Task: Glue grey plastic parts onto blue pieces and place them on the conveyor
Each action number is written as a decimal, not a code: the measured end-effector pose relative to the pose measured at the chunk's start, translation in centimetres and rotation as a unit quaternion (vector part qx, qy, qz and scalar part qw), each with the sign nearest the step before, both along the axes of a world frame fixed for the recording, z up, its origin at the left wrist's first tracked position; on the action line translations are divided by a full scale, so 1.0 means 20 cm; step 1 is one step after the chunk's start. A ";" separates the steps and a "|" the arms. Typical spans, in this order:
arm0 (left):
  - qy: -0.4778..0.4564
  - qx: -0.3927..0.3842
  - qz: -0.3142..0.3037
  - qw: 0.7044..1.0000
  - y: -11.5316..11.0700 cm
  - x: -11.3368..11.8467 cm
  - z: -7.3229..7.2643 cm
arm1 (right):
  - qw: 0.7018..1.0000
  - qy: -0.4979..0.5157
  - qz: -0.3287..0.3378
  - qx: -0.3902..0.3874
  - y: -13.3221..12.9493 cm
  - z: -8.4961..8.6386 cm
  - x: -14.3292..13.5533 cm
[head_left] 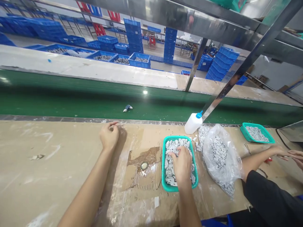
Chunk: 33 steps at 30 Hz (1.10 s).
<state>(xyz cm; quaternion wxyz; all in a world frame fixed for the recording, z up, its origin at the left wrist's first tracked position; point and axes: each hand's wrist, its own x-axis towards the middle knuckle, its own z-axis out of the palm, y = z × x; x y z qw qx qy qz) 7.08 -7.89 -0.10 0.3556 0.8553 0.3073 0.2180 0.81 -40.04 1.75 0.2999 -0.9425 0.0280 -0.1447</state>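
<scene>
My left hand (109, 136) is at the far edge of the cardboard-covered table, fingers loosely bent, thumb and index finger slightly apart with nothing visible between them. In the teal plastic basket (163, 171), my right hand (183, 165) reaches down onto small grey-white plastic pieces (170, 171). Its thumb and index finger are spread; the other fingertips are partly hidden. Between my hands lies a torn cardboard piece (132, 176), wet and shiny, bearing a small round pale thing (144, 165). A small dark-and-white part (128, 108) rests on the green belt (94, 101) beyond my left hand.
A white squeeze bottle (193, 123) with a blue cap stands behind the basket. Right of it lies a clear bag (219, 151) of similar pieces. A co-worker's arm (258, 159) and another teal basket (257, 132) are farther right. A metal post (239, 75) slants above.
</scene>
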 end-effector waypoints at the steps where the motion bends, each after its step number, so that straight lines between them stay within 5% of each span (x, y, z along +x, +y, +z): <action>1: -0.008 -0.013 0.027 1.000 0.00 -0.04 -0.03 | 1.000 0.010 0.005 -0.014 0.00 -0.01 0.01; 5: -0.024 -0.058 0.090 0.994 0.01 -0.09 -0.08 | 1.000 0.011 0.012 -0.009 0.02 -0.05 0.01; 13: -0.038 -0.126 0.124 0.984 0.02 -0.07 0.00 | 0.995 -0.024 0.035 0.093 0.01 -0.02 0.04; 16: -0.035 -0.139 0.130 0.981 0.03 -0.08 0.00 | 0.976 -0.003 0.122 0.181 0.05 0.06 0.02; 19: -0.026 -0.137 0.121 0.983 0.04 -0.09 0.01 | 0.917 0.056 0.286 0.272 0.13 0.11 -0.04; 22: -0.022 -0.127 0.111 0.985 0.04 -0.09 0.03 | 0.896 0.080 0.394 0.188 0.21 0.10 -0.10; 26: -0.033 -0.134 0.112 0.984 0.03 -0.09 0.05 | 0.920 0.094 0.375 0.066 0.27 -0.01 -0.12; 33: -0.048 -0.124 0.105 0.986 0.03 -0.08 -0.03 | 0.917 0.096 0.373 0.107 0.24 -0.06 -0.09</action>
